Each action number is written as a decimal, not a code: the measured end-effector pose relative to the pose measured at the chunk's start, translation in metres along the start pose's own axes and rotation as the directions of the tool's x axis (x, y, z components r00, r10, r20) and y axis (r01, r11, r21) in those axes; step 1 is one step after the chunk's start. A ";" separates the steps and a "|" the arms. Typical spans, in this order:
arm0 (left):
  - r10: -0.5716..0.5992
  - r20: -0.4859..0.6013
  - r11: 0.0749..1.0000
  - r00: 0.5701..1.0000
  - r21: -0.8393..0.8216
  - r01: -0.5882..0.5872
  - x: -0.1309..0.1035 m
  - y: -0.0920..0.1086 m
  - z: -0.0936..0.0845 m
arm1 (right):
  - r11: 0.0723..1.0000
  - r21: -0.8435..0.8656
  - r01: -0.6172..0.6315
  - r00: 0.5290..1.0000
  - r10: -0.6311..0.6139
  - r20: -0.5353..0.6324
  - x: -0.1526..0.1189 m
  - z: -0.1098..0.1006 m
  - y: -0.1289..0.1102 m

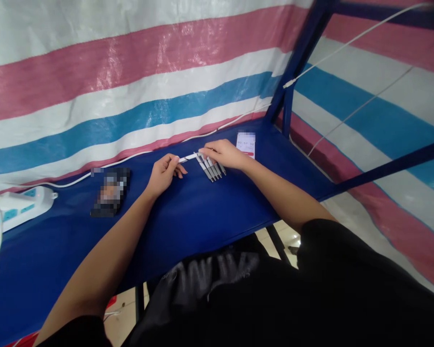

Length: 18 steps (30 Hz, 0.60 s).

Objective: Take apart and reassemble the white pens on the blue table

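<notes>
Left grip [165, 173] and right grip [222, 153] both clamped on white pen [188, 158], pen between them

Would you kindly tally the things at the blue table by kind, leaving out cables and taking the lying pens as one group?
Held pen: 1
Pen group: 1
Phone: 1
Power strip: 1
Blurred dark item: 1
Total: 5

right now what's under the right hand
Several slim white-and-grey pens lie side by side, partly under the right hand, on the dark blue table. Anything directly beneath the palm is covered.
</notes>
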State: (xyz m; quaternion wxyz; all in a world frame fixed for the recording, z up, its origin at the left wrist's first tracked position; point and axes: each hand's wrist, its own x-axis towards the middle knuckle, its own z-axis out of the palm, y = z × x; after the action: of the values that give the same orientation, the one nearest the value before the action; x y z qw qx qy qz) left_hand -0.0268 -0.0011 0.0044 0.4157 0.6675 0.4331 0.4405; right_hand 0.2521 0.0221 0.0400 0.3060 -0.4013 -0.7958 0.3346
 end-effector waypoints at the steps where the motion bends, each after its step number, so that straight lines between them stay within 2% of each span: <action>1: -0.001 0.000 1.000 1.000 0.003 0.001 0.000 0.000 0.000 | 0.998 0.041 0.039 0.999 -0.037 -0.027 0.001 0.001 0.003; 3: -0.008 -0.009 1.000 1.000 -0.001 0.008 0.001 0.000 -0.001 | 0.991 0.096 0.092 0.993 -0.084 -0.087 0.002 0.002 0.009; 5: -0.020 -0.021 1.000 1.000 -0.011 0.019 0.001 -0.001 -0.002 | 0.992 0.104 0.065 0.993 -0.054 -0.108 0.002 0.001 0.011; 8: -0.037 -0.040 0.999 0.999 -0.023 0.036 0.002 -0.001 -0.002 | 0.999 0.051 0.014 0.998 -0.011 -0.058 0.002 -0.002 0.011; 11: -0.049 -0.056 0.998 0.997 -0.034 0.047 0.002 -0.001 -0.002 | 0.998 0.021 0.052 0.997 -0.050 -0.065 0.001 -0.005 0.009; 15: -0.040 -0.052 0.999 0.998 -0.039 0.038 0.003 -0.002 -0.002 | 1.000 0.008 0.009 0.999 -0.009 -0.035 0.001 -0.006 0.009; 18: -0.022 -0.057 0.999 0.998 -0.040 0.020 0.003 -0.003 -0.002 | 0.999 0.016 0.031 0.998 -0.030 -0.046 0.001 -0.006 0.011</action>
State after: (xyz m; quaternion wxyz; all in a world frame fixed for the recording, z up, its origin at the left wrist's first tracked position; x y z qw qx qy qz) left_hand -0.0289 0.0027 0.0030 0.4209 0.6414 0.4431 0.4638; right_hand 0.2608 0.0293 0.0347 0.3325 -0.3944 -0.7918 0.3270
